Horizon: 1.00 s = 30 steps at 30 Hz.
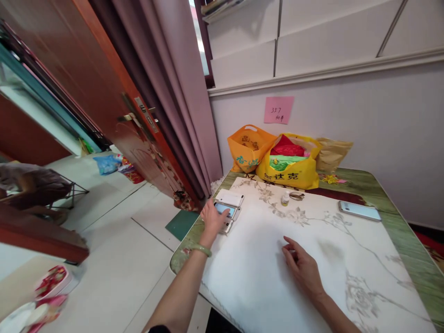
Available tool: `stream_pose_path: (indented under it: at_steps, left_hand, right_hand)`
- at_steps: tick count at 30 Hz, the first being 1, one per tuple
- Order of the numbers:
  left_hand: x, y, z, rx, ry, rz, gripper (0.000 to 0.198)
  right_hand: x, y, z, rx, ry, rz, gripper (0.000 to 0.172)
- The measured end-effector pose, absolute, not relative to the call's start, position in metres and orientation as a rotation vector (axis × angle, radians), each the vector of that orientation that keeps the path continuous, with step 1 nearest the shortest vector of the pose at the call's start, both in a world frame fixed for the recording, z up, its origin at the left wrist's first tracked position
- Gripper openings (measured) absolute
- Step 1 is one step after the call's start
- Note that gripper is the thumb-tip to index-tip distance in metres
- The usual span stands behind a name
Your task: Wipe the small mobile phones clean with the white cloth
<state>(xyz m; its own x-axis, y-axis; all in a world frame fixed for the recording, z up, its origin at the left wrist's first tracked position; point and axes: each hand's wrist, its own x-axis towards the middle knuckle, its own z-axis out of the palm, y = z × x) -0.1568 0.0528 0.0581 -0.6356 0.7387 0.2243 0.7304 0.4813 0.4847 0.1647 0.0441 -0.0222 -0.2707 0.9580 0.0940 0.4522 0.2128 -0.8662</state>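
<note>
My left hand (pixel 212 218) is over a smartphone (pixel 225 209) with a light-blue screen at the table's left edge, thumb on one side and fingers round the other. Behind that phone is a white phone-shaped item (pixel 230 198); another phone or case (pixel 227 225) lies in front, partly covered by the hand. My right hand (pixel 304 269) hovers above the pale floral table cover (pixel 256 273), fingers loosely bent and apart, holding nothing. A small white bottle (pixel 285 199) stands beside folded glasses (pixel 297 196). Farther right lies a silvery-blue phone (pixel 359 211).
An orange bag (pixel 250 147) and a yellow bag (pixel 290 171) stuffed with red and green cloth stand at the back, with a brown paper bag (pixel 333 155). A pink note (pixel 278 110) is on the wall. A wooden door (pixel 104 92) and a seated person (pixel 29 185) are at left.
</note>
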Motion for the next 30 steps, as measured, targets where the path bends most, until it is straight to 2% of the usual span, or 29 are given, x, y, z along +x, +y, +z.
stream_pose_path:
  at_steps: [3,7,13,17,20,22,26,30]
  left_hand:
    - [-0.158,0.062,0.052,1.311,2.699,0.66,0.103]
    - [-0.147,0.072,0.041,1.28,2.67,0.531,0.118]
    - [-0.144,0.08,0.05,1.229,2.709,0.573,0.103]
    - [-0.13,0.073,0.07,1.283,2.637,0.943,0.092]
    - [-0.1,0.062,0.079,1.219,2.129,1.411,0.082]
    - [-0.073,0.054,0.077,0.889,1.599,1.509,0.066]
    - [-0.028,0.046,0.055,0.279,0.856,1.289,0.076]
    - [-0.009,0.047,0.029,0.145,0.648,1.271,0.083]
  right_hand:
    - [0.164,0.043,-0.025,-1.305,-1.838,0.96,0.044]
    - [0.164,0.045,-0.027,-1.28,-1.833,0.957,0.044]
    - [0.161,0.042,-0.025,-1.263,-1.797,0.971,0.043]
    - [0.163,0.045,-0.02,-1.259,-1.632,1.134,0.046]
    - [0.165,0.07,-0.008,-1.319,-1.393,1.221,0.052]
    - [0.165,0.101,0.002,-1.323,-1.338,1.135,0.054]
    - [0.152,0.168,0.016,-1.379,-1.532,0.747,0.052]
    - [0.13,0.209,0.015,-1.467,-1.719,0.583,0.051]
